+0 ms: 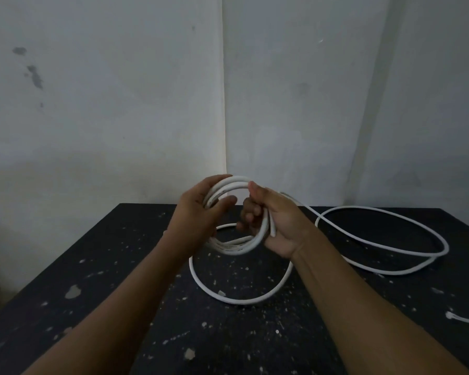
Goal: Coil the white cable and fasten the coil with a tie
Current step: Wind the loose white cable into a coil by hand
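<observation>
A white cable coil (234, 246) of several turns is held upright above the black table. My left hand (201, 212) wraps its fingers round the coil's left side. My right hand (271, 220) grips the coil's right side, thumb on top. One loose loop (228, 296) hangs from the coil down onto the table in front. The uncoiled cable (390, 215) runs from my right hand into a wide loop lying on the table at the right. A white cable end (451, 316) lies near the right edge. No tie is visible.
The black table (119, 266) is speckled with pale paint flecks and stands in a corner of two grey-white walls (222, 104). Its left edge drops off to the floor at the lower left.
</observation>
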